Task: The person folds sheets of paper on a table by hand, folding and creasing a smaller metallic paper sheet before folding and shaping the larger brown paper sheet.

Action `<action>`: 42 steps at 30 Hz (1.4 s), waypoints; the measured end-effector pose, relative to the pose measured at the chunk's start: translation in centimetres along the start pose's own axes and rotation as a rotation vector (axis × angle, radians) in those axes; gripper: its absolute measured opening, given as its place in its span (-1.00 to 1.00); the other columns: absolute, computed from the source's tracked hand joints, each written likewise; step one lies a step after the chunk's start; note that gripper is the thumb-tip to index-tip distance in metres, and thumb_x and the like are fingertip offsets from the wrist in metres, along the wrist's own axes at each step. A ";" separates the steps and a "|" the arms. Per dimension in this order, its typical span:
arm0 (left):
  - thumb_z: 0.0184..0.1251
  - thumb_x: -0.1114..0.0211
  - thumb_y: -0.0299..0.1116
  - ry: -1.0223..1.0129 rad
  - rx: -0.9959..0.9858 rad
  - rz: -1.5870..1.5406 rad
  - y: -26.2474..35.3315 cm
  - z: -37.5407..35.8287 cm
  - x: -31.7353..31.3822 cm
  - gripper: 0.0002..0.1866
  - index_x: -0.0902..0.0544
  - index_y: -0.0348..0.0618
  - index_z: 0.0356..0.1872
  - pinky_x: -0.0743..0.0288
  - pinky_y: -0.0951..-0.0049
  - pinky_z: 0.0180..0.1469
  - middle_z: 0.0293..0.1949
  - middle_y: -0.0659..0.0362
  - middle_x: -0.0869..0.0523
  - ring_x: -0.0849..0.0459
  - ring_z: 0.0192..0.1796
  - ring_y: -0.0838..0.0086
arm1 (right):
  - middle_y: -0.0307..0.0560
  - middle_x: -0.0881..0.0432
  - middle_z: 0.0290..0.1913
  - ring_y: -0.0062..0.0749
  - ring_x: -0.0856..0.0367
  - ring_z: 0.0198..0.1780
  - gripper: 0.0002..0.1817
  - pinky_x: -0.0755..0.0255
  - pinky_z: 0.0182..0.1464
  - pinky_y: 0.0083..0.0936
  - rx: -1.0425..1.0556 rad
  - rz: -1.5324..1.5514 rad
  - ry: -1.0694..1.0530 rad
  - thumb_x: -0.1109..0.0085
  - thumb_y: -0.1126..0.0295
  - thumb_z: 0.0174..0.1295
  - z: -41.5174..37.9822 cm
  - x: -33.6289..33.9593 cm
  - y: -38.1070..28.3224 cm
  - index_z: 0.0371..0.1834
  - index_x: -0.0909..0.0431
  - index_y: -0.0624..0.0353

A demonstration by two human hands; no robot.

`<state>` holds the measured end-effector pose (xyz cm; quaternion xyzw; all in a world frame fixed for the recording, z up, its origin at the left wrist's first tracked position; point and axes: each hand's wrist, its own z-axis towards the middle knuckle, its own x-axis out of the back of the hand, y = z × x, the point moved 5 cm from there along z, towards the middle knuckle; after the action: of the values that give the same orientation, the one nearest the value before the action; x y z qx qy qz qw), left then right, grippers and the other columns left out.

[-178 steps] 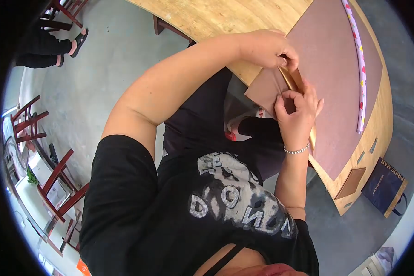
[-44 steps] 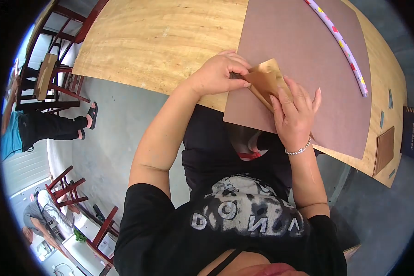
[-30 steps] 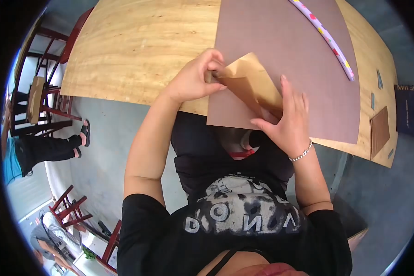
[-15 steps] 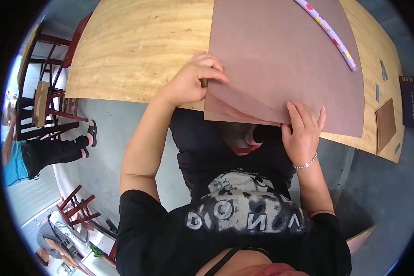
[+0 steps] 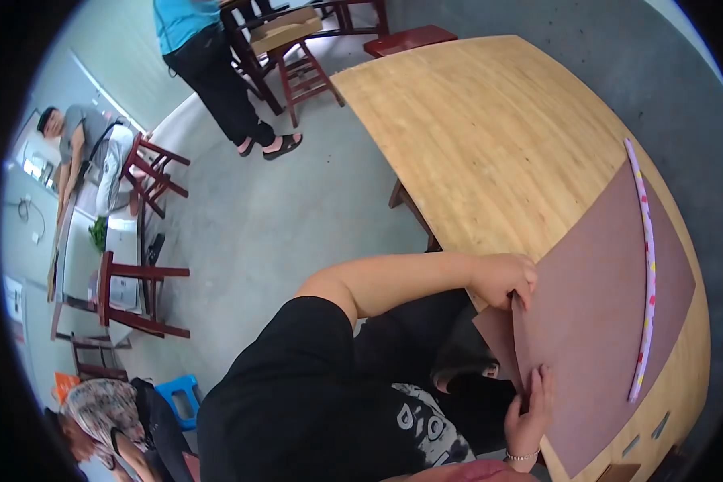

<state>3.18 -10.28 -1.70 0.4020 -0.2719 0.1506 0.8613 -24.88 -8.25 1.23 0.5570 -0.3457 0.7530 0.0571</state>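
Note:
A large mauve-brown sheet (image 5: 610,297) lies across the near end of the wooden table, its edge toward me lifted into a fold. My left hand (image 5: 504,279) is closed on this edge at the upper end of the fold; whether it also holds something small is hidden. Lower down, my right hand (image 5: 532,411) grips the same edge, fingers on top and thumb toward the underside. Along the sheet's far side rests a long, thin lilac roll (image 5: 647,281) with coloured patterns, apart from both hands.
Small grey flat pieces (image 5: 660,425) and a brown flat piece (image 5: 618,472) lie on the wooden table (image 5: 490,136) at lower right. A person in a blue top (image 5: 189,28) stands beyond a red-brown stool (image 5: 304,76). Other people and stools are at left.
My view has swung left, bringing more of the room into sight. The sheet's near edge is now raised into a steeper fold between my hands.

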 end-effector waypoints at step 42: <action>0.08 -0.51 -0.21 -0.032 0.070 0.035 0.0 0.0 0.1 -0.81 -0.80 -0.09 -0.40 -0.43 0.22 0.12 -0.27 0.21 -0.67 -0.60 -0.03 0.21 | 0.25 -0.35 0.47 0.16 -0.27 0.50 -0.32 -0.10 0.51 0.04 -0.007 0.030 -0.141 -0.38 0.33 0.13 3.9 -1.0 -0.8 0.34 -0.43 0.32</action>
<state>3.24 -10.28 -1.58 0.4295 -0.2871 0.1686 0.8394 -21.03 -9.59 1.32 0.6032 -0.3598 0.7114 0.0235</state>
